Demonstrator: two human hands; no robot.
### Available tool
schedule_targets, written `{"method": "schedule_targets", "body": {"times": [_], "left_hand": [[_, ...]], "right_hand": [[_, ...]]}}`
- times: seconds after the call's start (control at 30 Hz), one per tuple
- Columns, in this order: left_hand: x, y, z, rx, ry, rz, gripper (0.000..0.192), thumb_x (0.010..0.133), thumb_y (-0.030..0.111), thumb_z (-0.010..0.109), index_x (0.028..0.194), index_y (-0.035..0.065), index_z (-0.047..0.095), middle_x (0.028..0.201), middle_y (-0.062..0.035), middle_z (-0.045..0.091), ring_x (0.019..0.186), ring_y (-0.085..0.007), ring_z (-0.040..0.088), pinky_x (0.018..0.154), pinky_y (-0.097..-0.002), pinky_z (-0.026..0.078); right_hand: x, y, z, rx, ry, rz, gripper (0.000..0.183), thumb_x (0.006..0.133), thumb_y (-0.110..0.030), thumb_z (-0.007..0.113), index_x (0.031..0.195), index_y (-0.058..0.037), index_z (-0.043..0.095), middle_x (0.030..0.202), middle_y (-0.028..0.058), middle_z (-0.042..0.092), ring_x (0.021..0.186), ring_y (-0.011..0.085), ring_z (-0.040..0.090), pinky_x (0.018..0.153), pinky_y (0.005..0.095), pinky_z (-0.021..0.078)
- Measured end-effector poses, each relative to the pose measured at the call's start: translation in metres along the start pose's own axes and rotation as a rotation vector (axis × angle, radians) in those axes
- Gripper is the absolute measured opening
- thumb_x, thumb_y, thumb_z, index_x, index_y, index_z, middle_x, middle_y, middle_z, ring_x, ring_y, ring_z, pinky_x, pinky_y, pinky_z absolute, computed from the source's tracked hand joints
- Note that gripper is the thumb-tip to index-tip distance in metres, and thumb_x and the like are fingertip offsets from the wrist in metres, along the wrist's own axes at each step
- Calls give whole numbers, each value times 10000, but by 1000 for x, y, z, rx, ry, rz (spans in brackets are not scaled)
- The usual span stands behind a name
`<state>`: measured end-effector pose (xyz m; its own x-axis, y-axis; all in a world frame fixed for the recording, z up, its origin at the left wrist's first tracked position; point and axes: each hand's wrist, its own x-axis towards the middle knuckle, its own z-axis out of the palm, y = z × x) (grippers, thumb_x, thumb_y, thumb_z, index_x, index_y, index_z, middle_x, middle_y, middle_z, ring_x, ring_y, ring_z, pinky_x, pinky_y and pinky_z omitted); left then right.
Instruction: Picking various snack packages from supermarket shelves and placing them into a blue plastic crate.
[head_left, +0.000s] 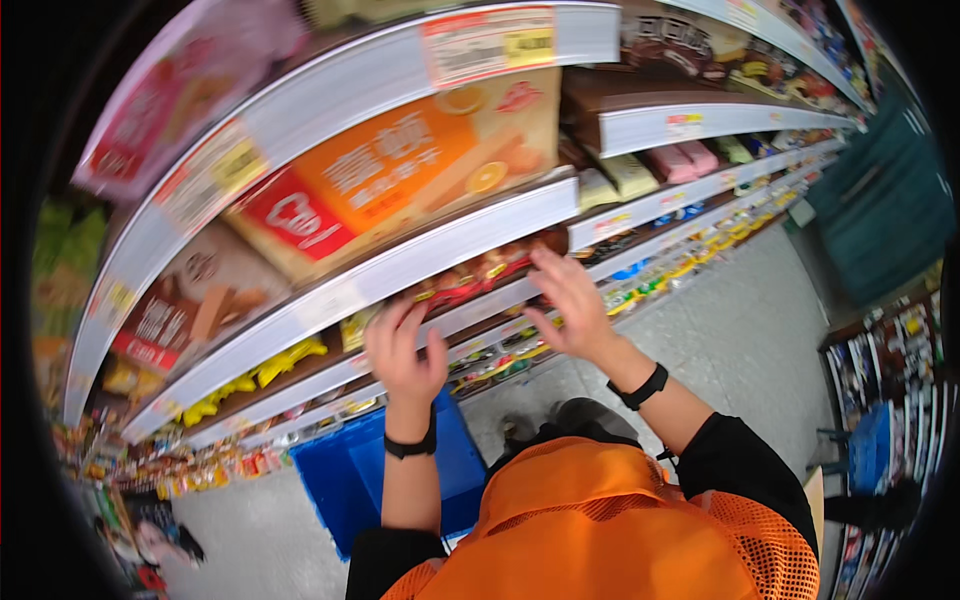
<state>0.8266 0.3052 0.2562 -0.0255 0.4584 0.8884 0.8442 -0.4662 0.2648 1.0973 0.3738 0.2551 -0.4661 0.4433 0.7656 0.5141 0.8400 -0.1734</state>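
Both my hands are at a lower shelf, at opposite ends of a row of red snack packets (469, 281). My left hand (409, 351) is at the row's left end, its fingers over the shelf lip and its thumb held apart. At the right end, my right hand (571, 306) has spread fingers reaching to the packets. Nothing shows within either hand; whether the fingertips touch the packets is hard to tell. Just above runs a white shelf edge (457, 238). On that upper shelf lies a large orange-and-beige wafer biscuit pack (420, 169), with a brown wafer pack (202, 300) left of it.
A blue plastic crate (349, 472) stands on the floor below my left forearm. Yellow packets (289, 360) lie on the lower shelf at left. A dark green hanging sheet (885, 199) is at far right. Another blue crate (870, 442) stands by the shelving behind.
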Motion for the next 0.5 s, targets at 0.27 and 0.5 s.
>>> {"method": "schedule_targets", "body": {"times": [0.27,0.5], "left_hand": [[-69,23,25,-328,-622,-147,185,846,77,749,733,46,606,786,-136,638,729,-379,629,663,-460,512],[-162,70,31,-176,-1207,-295,356,940,347,682,1166,71,689,1097,-165,722,1080,-376,692,919,-498,561]], "right_hand": [[-38,24,-20,-4,-30,-114,161,820,-127,817,887,-67,684,944,80,701,817,265,683,697,378,543],[-94,51,-24,86,-117,-27,205,835,-127,816,738,-103,638,732,59,639,633,262,645,566,387,503]]}}
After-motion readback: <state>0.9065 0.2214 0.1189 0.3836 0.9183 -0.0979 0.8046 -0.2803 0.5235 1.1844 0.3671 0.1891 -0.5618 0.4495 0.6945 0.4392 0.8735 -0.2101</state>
